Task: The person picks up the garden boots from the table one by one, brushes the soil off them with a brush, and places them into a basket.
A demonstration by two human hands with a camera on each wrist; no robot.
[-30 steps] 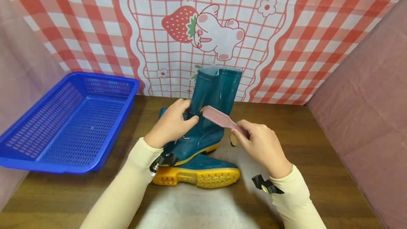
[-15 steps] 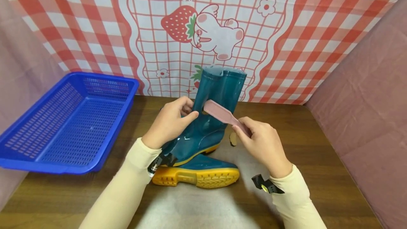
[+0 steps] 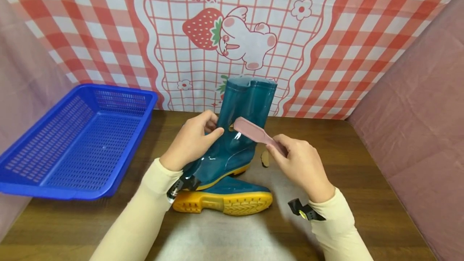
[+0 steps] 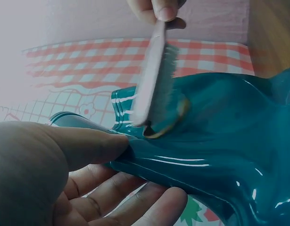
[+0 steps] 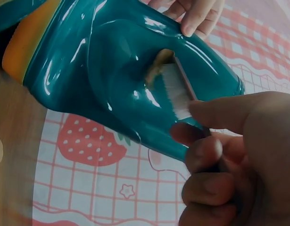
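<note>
left hand (image 3: 193, 140) pinches a teal boot (image 3: 230, 152), likely to keep it steady, as the right hand (image 3: 301, 164), its grip closed round a brush (image 3: 250, 129), angles bristles toward a brown patch (image 5: 158, 67).

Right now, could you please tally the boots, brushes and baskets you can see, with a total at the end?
Boots: 2
Brush: 1
Basket: 1
Total: 4
</note>
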